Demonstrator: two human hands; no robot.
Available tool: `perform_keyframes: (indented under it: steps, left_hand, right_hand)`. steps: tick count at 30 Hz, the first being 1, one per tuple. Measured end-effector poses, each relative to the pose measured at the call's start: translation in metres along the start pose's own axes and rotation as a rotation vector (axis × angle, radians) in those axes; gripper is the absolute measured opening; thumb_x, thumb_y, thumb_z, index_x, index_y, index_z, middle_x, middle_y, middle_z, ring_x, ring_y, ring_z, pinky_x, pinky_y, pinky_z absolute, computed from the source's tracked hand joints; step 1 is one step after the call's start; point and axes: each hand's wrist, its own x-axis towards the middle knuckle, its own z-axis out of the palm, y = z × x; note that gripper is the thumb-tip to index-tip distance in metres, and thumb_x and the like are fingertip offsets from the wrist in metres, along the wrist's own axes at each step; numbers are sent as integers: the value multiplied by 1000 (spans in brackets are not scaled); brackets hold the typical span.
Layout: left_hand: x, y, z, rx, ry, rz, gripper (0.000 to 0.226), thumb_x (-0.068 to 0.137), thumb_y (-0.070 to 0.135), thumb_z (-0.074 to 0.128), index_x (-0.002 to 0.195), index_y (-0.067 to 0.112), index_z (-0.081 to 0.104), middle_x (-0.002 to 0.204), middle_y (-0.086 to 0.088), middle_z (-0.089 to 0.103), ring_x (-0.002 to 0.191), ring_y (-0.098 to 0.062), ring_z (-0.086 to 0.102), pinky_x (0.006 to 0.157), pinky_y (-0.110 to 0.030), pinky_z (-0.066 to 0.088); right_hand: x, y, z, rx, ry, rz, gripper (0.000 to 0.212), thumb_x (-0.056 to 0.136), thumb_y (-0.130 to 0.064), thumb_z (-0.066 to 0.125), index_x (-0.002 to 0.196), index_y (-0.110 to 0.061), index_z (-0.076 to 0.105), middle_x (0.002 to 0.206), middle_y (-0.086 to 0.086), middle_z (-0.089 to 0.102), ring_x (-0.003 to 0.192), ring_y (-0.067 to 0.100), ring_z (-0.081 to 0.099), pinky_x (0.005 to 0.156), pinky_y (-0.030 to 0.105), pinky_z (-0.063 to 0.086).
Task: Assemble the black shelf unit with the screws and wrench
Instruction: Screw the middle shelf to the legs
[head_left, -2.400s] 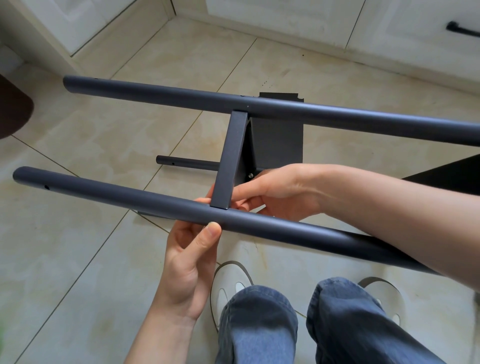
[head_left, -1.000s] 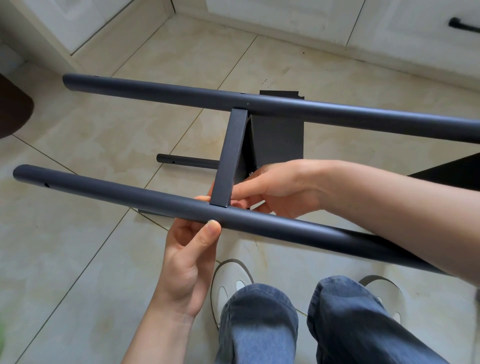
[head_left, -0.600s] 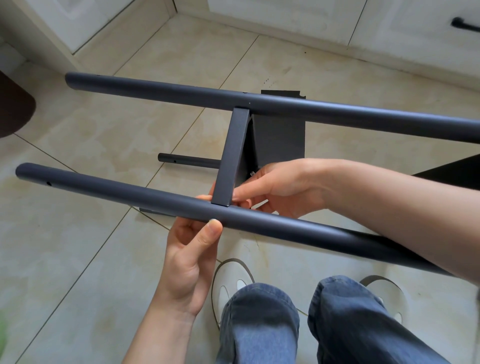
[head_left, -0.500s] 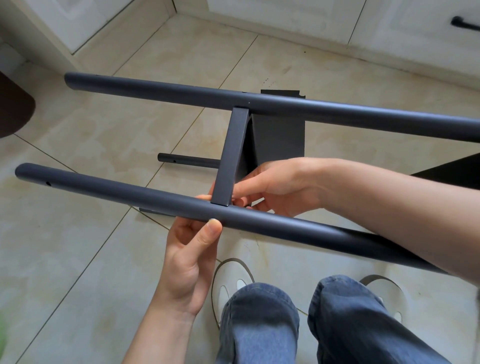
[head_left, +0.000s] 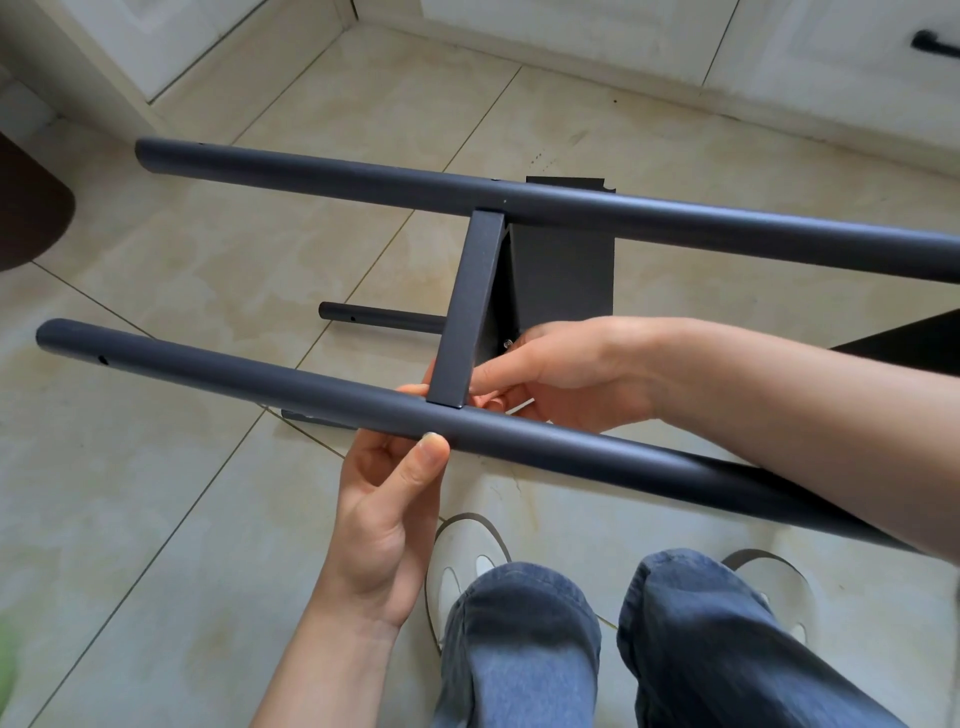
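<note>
Screw (head_left: 506, 342) seemingly at right hand (head_left: 561, 374) fingertips.

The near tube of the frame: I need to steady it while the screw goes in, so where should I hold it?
Grip the near tube just beside the crossbar, from below, as the left hand does; the round bare span suits a wrap.
</note>
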Motion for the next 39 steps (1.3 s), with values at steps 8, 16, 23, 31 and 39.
perform_keyframes:
  steps: [8, 16, 23, 31, 39]
  left_hand:
    - [1, 1, 0, 10, 1, 15, 49, 58, 36, 95, 101, 22, 76, 106, -11, 73, 106, -29, 68, 96, -32, 52]
    - [1, 0, -1, -1, 7, 7, 54, 58, 35, 96, 104, 19, 73, 112, -16, 71, 110, -33, 66, 99, -34, 51]
    - [-1, 0, 1, 1, 10, 11, 48, 56, 37, 96, 99, 26, 77, 106, -8, 73, 105, -25, 68, 93, -30, 54]
    - [0, 1, 1, 24, -19, 22, 44, 60, 37, 94, 100, 27, 77, 107, -9, 74, 107, -28, 69, 95, -32, 53]
    - [0, -1, 2, -8, 5, 20, 48, 57, 37, 96, 100, 26, 77, 105, -9, 74, 103, -27, 69, 91, -31, 55]
  right_hand:
    - [1, 1, 0, 60, -56, -19, 42, 99, -27, 55, 131, 0, 59, 101, 10, 58, 91, 20, 56, 84, 31, 49]
    - [4, 0, 1, -49, 59, -65, 24, 95, -29, 63, 104, -8, 70, 87, 7, 62, 81, 17, 58, 70, 28, 52]
    - [4, 4, 2, 96, -13, -84, 40, 98, -21, 57, 130, 3, 59, 101, 12, 59, 91, 20, 53, 81, 30, 48]
    - [4, 2, 2, 98, -9, -76, 33, 96, -24, 61, 120, -1, 67, 76, 3, 61, 71, 14, 55, 66, 23, 50]
    - [3, 2, 1, 136, -61, -26, 43, 99, -22, 56, 134, 1, 56, 90, 8, 56, 83, 18, 52, 79, 28, 47]
